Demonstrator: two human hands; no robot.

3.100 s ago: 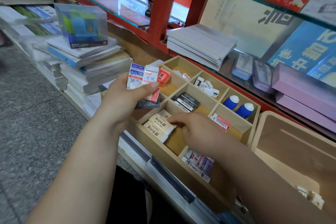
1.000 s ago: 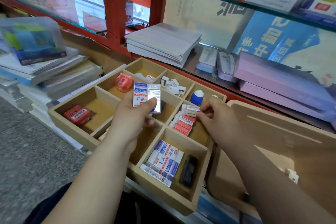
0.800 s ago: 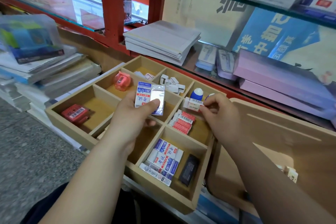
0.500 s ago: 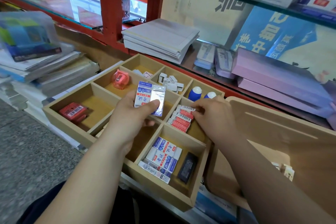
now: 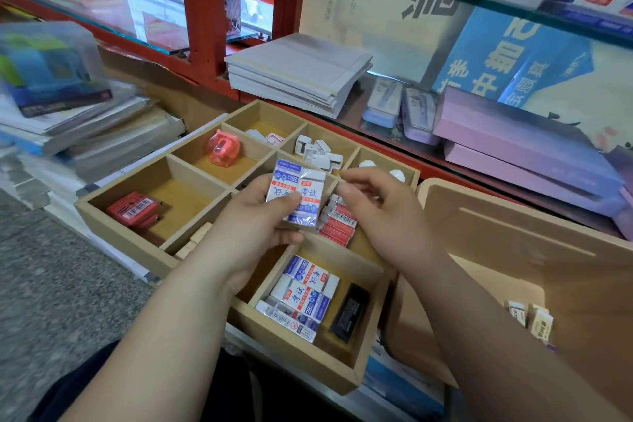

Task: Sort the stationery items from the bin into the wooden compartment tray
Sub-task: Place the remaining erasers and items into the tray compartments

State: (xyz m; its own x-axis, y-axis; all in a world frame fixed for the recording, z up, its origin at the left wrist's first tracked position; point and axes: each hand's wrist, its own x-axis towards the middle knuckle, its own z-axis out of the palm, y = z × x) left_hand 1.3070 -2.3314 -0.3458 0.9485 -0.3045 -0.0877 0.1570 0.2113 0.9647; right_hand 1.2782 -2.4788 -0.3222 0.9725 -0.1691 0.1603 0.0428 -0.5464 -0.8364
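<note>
Over the middle of the wooden tray [image 5: 113,228], my left hand [image 5: 253,216] pinched two blue-and-white erasers [image 5: 296,197]. My right hand [image 5: 380,212] hung just beside them, fingers [image 5: 359,176] loosely curled, holding nothing. Risk noted: taking one could loosen the other, which might drop among the red packs [image 5: 337,223] and miss its near-right-corner compartment.

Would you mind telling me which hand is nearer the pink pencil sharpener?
Left. The left hand, gripping two erasers, is close, right of the pink pencil sharpener; the right hand is farther right, beyond the erasers.
</note>
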